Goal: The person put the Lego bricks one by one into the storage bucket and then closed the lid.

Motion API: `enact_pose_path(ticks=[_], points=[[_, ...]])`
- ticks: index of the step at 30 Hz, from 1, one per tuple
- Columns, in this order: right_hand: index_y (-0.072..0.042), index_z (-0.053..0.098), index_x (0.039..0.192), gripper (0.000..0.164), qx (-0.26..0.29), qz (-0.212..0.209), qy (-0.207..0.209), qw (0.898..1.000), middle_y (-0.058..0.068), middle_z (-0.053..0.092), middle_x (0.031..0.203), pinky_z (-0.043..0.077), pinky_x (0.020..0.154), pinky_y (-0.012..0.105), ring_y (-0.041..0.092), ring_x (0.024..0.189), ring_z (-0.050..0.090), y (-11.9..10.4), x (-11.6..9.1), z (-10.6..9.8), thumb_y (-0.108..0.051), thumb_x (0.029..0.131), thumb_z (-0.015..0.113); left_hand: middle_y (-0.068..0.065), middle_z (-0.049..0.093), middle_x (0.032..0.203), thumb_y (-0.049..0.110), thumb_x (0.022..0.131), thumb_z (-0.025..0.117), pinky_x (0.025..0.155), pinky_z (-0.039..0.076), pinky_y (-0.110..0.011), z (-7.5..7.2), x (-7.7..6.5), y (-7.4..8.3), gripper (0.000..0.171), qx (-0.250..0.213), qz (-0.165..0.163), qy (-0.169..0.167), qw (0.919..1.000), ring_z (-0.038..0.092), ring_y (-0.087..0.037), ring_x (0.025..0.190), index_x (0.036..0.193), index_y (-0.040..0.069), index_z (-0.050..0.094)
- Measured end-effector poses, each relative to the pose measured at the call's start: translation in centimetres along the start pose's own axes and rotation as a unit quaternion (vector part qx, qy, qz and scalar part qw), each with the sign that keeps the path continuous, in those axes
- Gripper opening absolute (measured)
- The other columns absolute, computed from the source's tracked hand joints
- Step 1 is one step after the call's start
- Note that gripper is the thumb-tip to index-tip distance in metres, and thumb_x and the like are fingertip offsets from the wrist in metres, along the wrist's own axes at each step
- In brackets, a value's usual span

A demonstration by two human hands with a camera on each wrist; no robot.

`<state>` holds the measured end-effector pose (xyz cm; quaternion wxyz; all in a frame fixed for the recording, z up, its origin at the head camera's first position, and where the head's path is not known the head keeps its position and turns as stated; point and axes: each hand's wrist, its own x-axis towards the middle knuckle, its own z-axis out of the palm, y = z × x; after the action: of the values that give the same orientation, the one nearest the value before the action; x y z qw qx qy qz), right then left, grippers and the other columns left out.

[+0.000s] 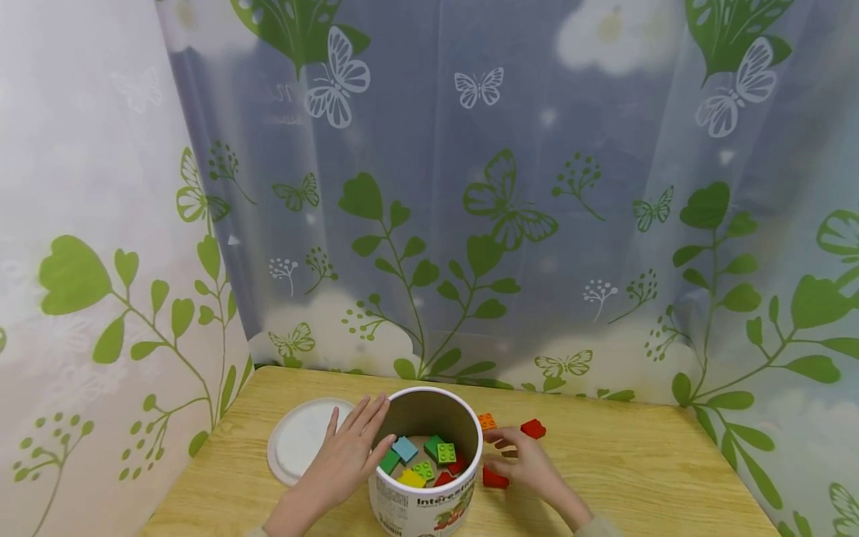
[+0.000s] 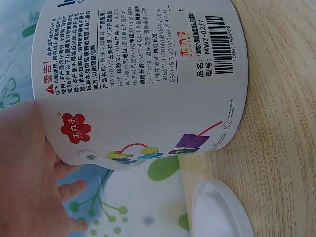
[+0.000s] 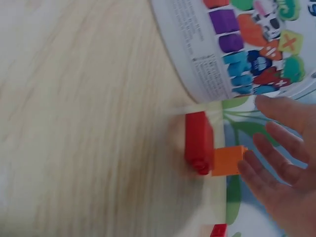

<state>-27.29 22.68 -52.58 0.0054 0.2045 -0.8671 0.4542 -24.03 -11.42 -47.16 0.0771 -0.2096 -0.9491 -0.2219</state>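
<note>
**Light, stiff and smooth, with room to the right**

We have three loose blocks on the table (image 1: 644, 466), all right of the bucket (image 1: 419, 514): a near red block (image 1: 496, 479) by the right hand (image 1: 526, 464), an orange block (image 1: 486, 422) beyond it, and a far red block (image 1: 533, 428) farther right. More blocks lie inside the bucket.

The right hand's grip is apart, fingers loosely bent; we cannot tell whether a fingertip touches the orange block. The left hand (image 1: 338, 459) also has its grip apart, fingers straight, seemingly against the bucket's rim.

We judge the blocks to be hard plastic: light, stiff, not fragile, a little slippery on their flat sides. A thumb-and-finger pinch across two opposite sides should suit them. The bucket looks stiff and light enough to tip, so we would steady it at the rim.

The bucket's wall stands just beside the near red block and limits leftward movement. The curtain (image 1: 604, 246) closes the far edge, and the lid (image 1: 305, 440) takes up the left. Our freest path is rightward.
</note>
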Motion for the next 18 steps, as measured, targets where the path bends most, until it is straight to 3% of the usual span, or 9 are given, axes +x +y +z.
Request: enact_pose_path(ticks=[6, 18], points=[[0.002, 0.068, 0.119, 0.041, -0.014, 0.002, -0.041, 0.999, 0.017, 0.063, 0.111, 0.059, 0.082, 0.04, 0.036, 0.1, 0.064, 1.3, -0.5, 0.4, -0.007, 0.082, 0.085, -0.006, 0.029, 0.166, 0.045, 0.108, 0.044, 0.118, 0.009, -0.07, -0.1, 0.0, 0.1, 0.063, -0.003, 0.001, -0.003, 1.0, 0.023, -0.031, 0.154, 0.16, 0.011, 0.032], [-0.005, 0.073, 0.11, 0.039, -0.114, -0.003, -0.056, 0.992, 0.0, 0.064, 0.098, 0.049, 0.072, 0.027, 0.011, 0.086, 0.057, 2.0, -1.2, 0.7, -0.012, 0.075, 0.09, -0.006, 0.029, 0.166, 0.05, 0.108, 0.039, 0.117, 0.01, -0.071, -0.1, 0.0, 0.1, 0.065, -0.001, 0.001, -0.005, 1.0, 0.023, -0.031, 0.154, 0.161, 0.011, 0.031]])
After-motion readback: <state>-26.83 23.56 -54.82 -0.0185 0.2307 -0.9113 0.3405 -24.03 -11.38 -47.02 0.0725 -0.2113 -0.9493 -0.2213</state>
